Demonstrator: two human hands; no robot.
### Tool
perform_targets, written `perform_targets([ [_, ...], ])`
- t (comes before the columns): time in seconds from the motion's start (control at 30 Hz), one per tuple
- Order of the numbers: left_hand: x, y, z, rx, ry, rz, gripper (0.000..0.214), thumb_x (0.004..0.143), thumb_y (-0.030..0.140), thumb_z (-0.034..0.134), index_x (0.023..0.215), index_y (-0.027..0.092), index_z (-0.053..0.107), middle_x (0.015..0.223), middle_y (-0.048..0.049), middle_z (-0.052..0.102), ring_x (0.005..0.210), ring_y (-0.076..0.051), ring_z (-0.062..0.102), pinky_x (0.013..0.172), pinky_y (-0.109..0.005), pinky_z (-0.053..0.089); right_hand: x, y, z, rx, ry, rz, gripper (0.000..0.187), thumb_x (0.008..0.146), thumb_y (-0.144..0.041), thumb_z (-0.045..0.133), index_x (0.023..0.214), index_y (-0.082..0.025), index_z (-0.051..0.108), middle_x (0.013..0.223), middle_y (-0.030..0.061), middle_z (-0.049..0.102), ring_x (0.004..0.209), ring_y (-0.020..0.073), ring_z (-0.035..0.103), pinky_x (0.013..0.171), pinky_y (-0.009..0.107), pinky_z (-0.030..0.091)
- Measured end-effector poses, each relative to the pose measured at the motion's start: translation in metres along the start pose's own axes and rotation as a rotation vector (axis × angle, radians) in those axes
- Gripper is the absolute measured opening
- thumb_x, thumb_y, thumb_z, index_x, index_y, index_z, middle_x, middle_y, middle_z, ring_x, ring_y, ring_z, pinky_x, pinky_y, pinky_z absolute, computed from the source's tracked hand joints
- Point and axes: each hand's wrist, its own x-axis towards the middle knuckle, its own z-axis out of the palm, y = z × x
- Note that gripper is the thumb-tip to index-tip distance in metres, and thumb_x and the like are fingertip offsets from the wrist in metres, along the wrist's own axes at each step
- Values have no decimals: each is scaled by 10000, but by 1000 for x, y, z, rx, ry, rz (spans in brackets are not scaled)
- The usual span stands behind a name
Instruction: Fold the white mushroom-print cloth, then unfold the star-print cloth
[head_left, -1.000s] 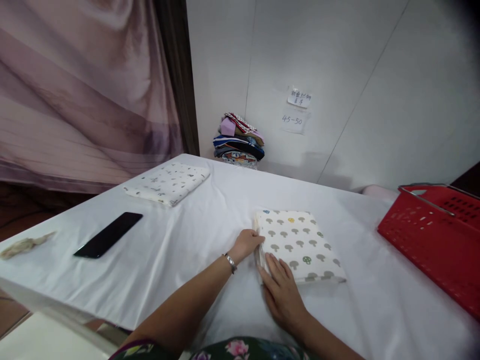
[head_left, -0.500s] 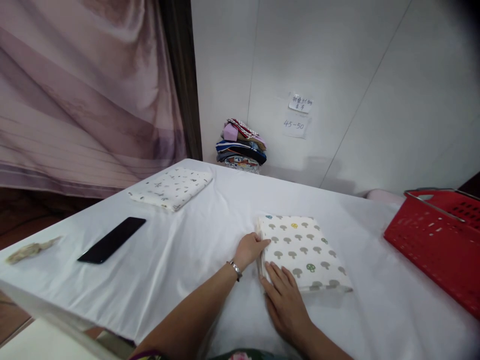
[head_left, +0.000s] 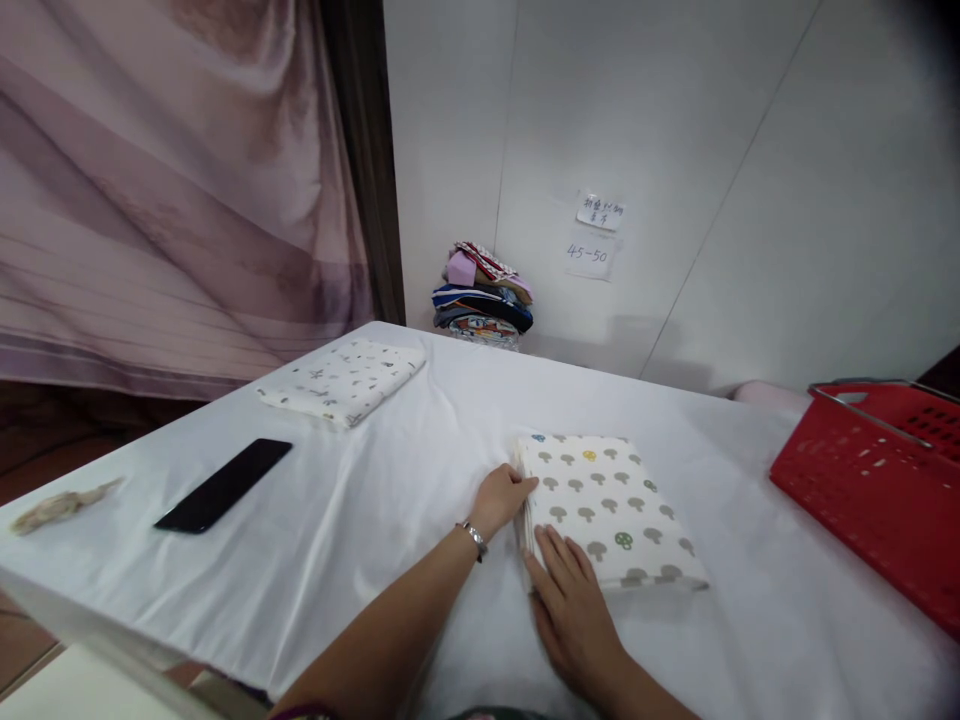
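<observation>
Shifted only in viewpoint since the earlier frame, with no clear movement of hands against cloth. Lying folded right of middle on the white-covered table (head_left: pixel 420 470): the mushroom-print cloth (head_left: pixel 615 495). Pinched, by the look of it, at the left edge by the left hand (head_left: pixel 499 500), with thumb over the top; cannot tell how deep the fingertips reach between the layers. Laid over the near left corner, with fingers extended and slightly parted: the right hand (head_left: pixel 574 605).

For a neat edge, best to press lightly, keep the layers lined up before pulling, and avoid dragging the top one askew.

Farther out, to the right, a red basket (head_left: pixel 862 500); to the left, a second folded cloth (head_left: pixel 345 380), a black phone-like slab (head_left: pixel 225 485) and a tan scrap (head_left: pixel 66 503). Beyond the far edge, a stack of fabrics (head_left: pixel 484 297).
</observation>
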Motion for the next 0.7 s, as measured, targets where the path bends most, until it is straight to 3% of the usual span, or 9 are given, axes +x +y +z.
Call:
perform_targets([
  [0.13,3,-3,3,-3,-7,9,226,728,391,578,666,174,559,661,-1,626,628,-136,560,559,-229,366,-1,1,0,-12,-27,-9,634,774,-69,450,1389,-182,346,1462,134,284,1348,290,243,1033,499,326],
  [0.37,10,3,0,49,12,0,256,754,412,559,683,169,598,681,-22,655,650,-149,586,574,-236,375,0,1,-3,33,-27,-11,615,782,-78,449,1378,-202,363,1453,129,307,1332,291,280,1027,510,321],
  [0.7,34,9,2,195,33,-1,277,838,371,465,733,164,617,800,-71,680,751,-177,617,638,-256,397,1,1,-8,100,-86,-25,591,745,-80,470,1324,-185,418,1441,166,312,1339,311,243,1036,569,249],
])
